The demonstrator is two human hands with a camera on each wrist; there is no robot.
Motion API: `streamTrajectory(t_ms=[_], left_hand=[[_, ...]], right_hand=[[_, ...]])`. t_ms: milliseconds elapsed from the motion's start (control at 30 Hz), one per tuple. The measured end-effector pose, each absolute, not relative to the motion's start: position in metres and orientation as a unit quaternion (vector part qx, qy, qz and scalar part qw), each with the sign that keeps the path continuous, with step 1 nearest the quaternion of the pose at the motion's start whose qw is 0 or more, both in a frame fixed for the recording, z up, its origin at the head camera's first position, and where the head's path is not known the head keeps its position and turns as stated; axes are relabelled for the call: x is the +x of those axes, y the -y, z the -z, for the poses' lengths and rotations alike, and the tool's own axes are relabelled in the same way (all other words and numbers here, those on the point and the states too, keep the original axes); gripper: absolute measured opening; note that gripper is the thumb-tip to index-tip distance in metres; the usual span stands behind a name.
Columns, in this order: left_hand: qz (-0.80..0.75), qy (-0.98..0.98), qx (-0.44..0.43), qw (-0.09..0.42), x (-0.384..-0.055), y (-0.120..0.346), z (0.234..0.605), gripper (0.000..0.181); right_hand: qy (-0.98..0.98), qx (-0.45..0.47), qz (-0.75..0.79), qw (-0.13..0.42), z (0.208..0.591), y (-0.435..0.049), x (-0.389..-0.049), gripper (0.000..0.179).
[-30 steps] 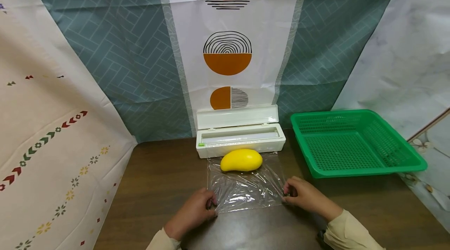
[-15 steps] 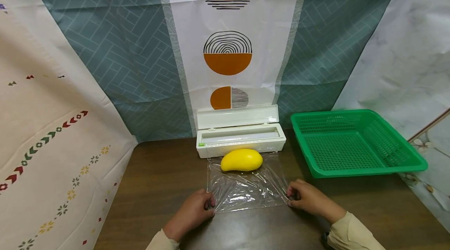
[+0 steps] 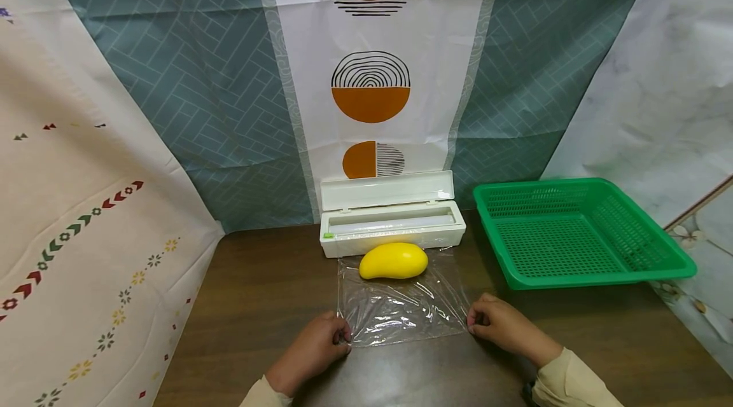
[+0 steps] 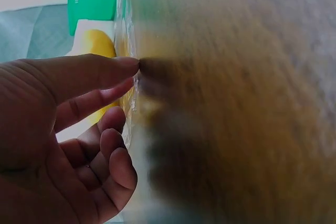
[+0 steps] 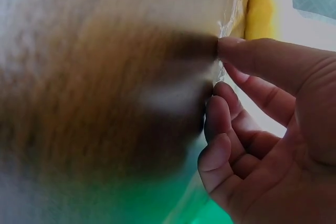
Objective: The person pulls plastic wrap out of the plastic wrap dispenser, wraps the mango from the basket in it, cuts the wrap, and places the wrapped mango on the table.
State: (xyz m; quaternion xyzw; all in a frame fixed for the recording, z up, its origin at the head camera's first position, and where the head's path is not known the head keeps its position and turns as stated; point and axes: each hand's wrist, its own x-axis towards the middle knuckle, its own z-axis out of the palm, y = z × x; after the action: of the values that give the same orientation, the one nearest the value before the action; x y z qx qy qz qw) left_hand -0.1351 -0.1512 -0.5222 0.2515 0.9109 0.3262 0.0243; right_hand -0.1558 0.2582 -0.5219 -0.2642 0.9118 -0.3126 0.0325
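Note:
A sheet of clear cling film [image 3: 395,315] lies spread on the table, running from the front of a white cling film dispenser [image 3: 392,235] with its lid up. On the film, close by the dispenser, lies a yellow mango [image 3: 394,261], also seen behind the fingers in the right wrist view. My left hand [image 3: 317,346] pinches the film's near left corner between thumb and index finger; the other fingers curl loosely in the left wrist view. At the near right corner my right hand [image 3: 506,327] pinches the film the same way. Wrinkles run across the film between both hands.
A green plastic basket [image 3: 572,235] stands to the right of the dispenser on the brown wooden table [image 3: 263,292]. Behind the table hangs a patterned cloth [image 3: 229,108], with more printed cloth at both sides.
My right hand has shifted slightly to the right, drawing its corner of the film outward. The left hand stays nearly in place. Mango, dispenser and basket have not moved.

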Motion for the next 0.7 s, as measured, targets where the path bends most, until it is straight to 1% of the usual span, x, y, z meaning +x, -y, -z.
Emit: streamTrajectory(t_ms=[333,533,600,700], left_hand=[[-0.302,-0.916,0.264,0.001,-0.1341,0.149,0.5253,0.02],[-0.305,-0.92,0.246,0.002,-0.1326,0.148,0.5255,0.022],[-0.315,-0.919,0.237,0.003,-0.1324,0.1478,0.5242,0.021],[-0.329,-0.917,0.225,-0.004,-0.1331,0.1478,0.5204,0.018]], right_hand=[[-0.918,-0.265,0.293,0.007,0.5251,-0.2547,-0.1533,0.02],[-0.919,-0.246,0.307,-0.006,0.5211,-0.2529,-0.1505,0.022],[-0.92,-0.239,0.311,-0.01,0.5199,-0.2525,-0.1498,0.021],[-0.923,-0.231,0.306,-0.029,0.5188,-0.2519,-0.1496,0.019]])
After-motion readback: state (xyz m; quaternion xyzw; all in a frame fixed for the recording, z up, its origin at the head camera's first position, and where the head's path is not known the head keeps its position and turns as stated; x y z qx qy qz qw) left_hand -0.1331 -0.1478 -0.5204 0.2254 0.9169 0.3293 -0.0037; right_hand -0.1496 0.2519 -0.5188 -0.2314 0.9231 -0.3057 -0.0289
